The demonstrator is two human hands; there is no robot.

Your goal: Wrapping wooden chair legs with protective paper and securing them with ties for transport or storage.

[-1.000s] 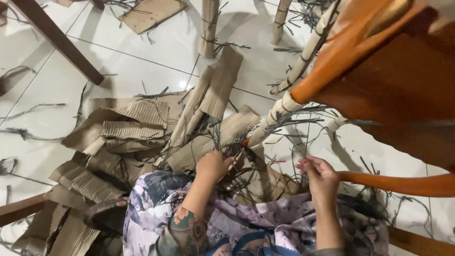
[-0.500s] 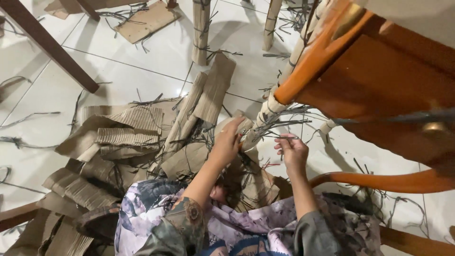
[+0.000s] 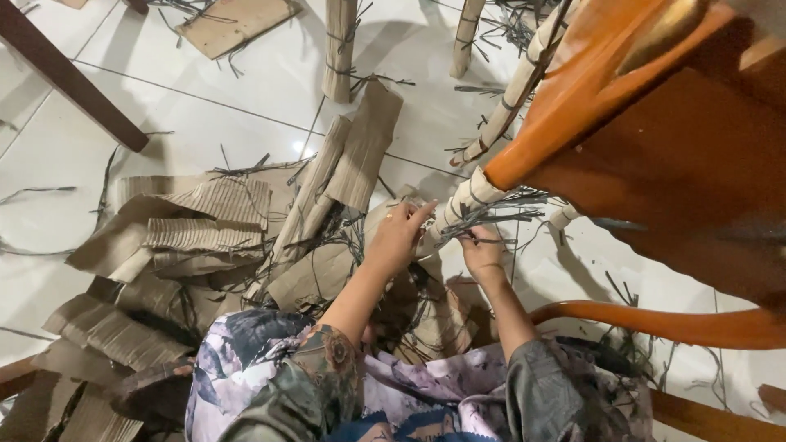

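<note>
Hands meet at a chair leg wrapped in cardboard and bound with dark straps. Left hand rests on the wrapped leg near its lower end, fingers loosely spread and pointing toward the wrapping, gripping nothing that shows. Right hand is closed narrowly, pinching the loose strap ends that stick out from the leg. Above stands the orange wooden chair, its seat filling the upper right. Torn cardboard and cut strap bits lie scattered over the white tiled floor to the left.
</note>
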